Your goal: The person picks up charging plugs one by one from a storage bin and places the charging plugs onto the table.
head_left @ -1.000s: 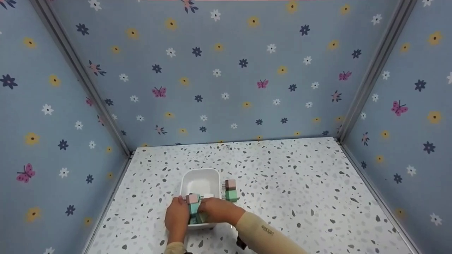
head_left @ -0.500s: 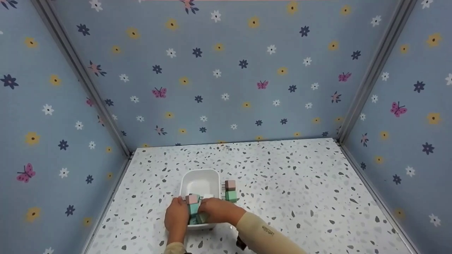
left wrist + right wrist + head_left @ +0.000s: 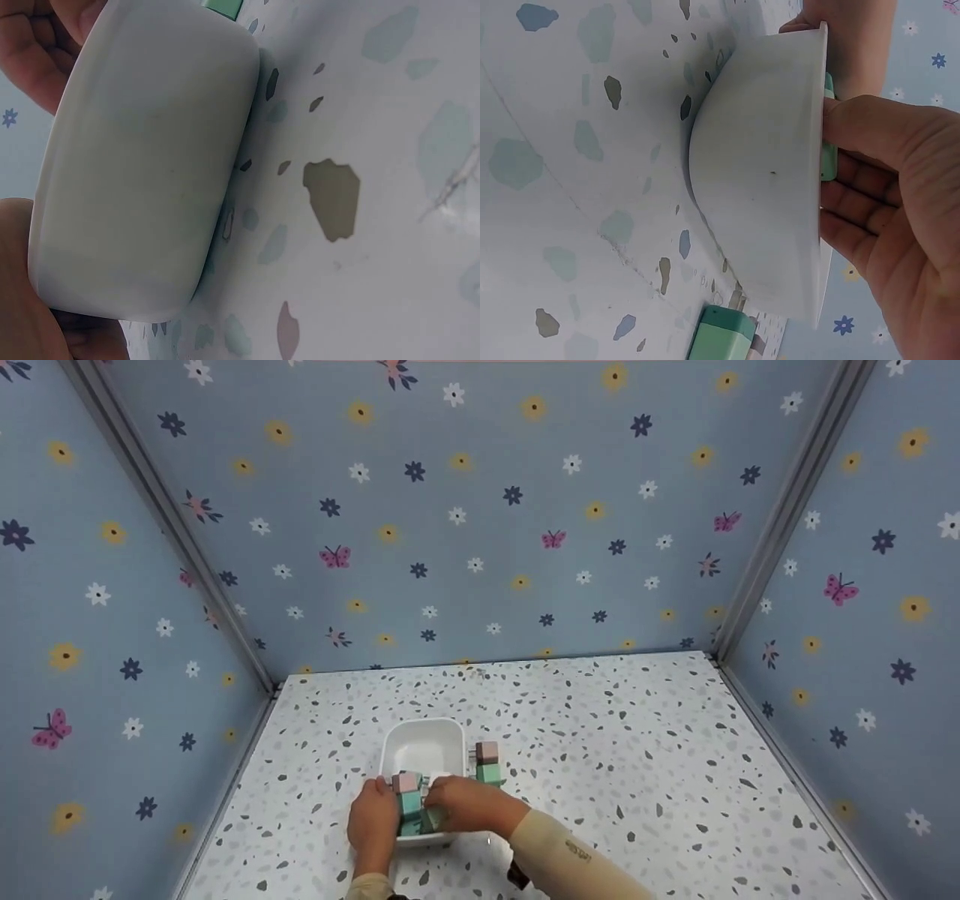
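Note:
A white rectangular tub (image 3: 424, 726) rests on the speckled tabletop with several small two-tone plug-like blocks at its near end. My left hand (image 3: 373, 821) grips the tub's left side near the front. Beside it are a pink block (image 3: 406, 784) and a teal block (image 3: 409, 805). My right hand (image 3: 476, 808) reaches over the right rim, with its fingers curled down into the tub. In the right wrist view, the thumb and fingers of that hand pinch a green block (image 3: 829, 150) just inside the rim. Its fingertips are partly hidden.
Outside the tub's right wall lie a pink-brown block (image 3: 487, 752) and a green block (image 3: 488, 774), both with metal prongs toward the tub. Flowered blue panels (image 3: 480, 540) with grey metal posts enclose the back and sides.
My right hand and forearm have shifted slightly to the right, covering more of the green block outside. The left hand and the tub look nearly the same.

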`<act>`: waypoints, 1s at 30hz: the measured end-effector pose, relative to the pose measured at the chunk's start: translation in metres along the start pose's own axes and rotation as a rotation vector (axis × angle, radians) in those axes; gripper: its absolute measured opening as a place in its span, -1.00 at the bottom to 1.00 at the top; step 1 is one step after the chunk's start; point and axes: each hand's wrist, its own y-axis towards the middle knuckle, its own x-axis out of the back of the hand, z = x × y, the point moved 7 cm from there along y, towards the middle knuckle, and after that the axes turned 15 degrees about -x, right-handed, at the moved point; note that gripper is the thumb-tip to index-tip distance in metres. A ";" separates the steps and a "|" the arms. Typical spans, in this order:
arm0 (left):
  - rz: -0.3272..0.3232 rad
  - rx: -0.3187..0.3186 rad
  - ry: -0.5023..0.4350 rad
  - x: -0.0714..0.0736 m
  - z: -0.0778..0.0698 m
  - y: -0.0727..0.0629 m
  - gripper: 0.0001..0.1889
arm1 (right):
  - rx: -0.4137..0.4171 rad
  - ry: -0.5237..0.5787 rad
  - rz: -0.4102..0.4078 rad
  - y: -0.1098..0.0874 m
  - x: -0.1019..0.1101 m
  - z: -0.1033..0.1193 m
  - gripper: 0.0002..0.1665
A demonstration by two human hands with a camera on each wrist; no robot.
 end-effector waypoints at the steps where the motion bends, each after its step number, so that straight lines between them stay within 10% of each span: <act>1: -0.004 -0.004 -0.003 0.000 0.000 0.000 -0.42 | 0.004 -0.012 -0.010 -0.001 0.001 0.000 -0.58; 30: -0.011 0.013 -0.003 0.000 0.001 0.000 -0.42 | -0.003 0.046 -0.094 -0.024 0.020 -0.016 -0.54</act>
